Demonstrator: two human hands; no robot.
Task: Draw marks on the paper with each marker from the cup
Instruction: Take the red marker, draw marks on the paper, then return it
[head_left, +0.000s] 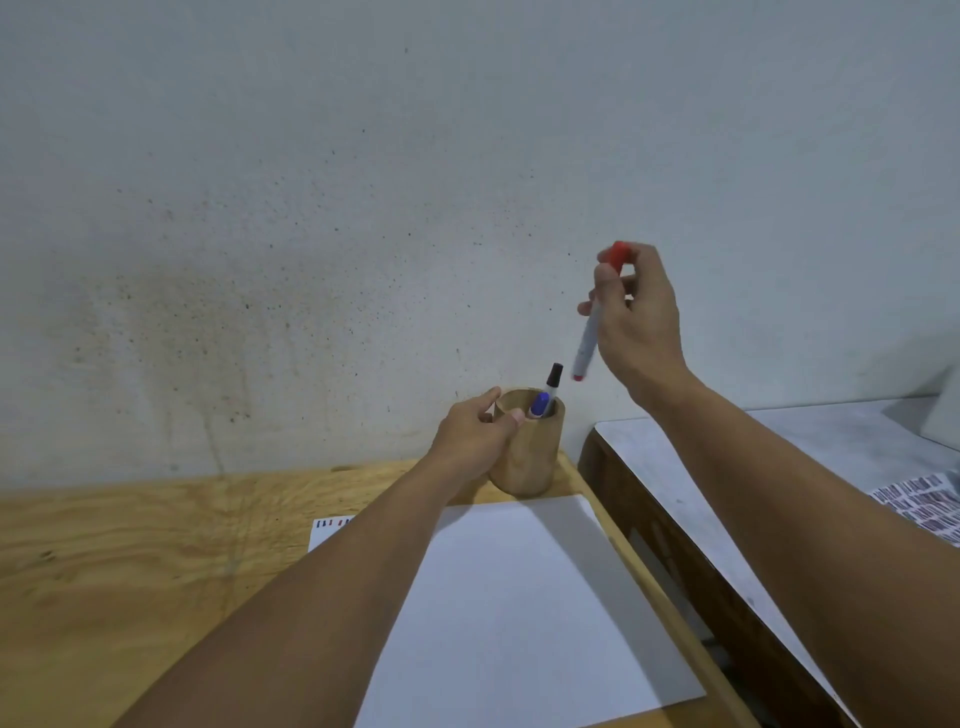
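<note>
A round wooden cup (535, 457) stands at the back of the plywood table, just behind a white sheet of paper (524, 608). Two markers stick out of it, one with a blue cap (540, 404) and one with a black cap (554, 375). My left hand (475, 436) grips the cup's left side at the rim. My right hand (636, 322) is raised above and to the right of the cup, holding a red-capped marker (589, 338) by its cap end, cap up. The marker's lower end hangs just above the cup.
The plywood table (130, 561) meets a speckled pale wall. A second sheet with small red and blue strokes (332, 525) peeks out under my left forearm. To the right stands a lower grey-topped table (691, 499) with a marked sheet (919, 512).
</note>
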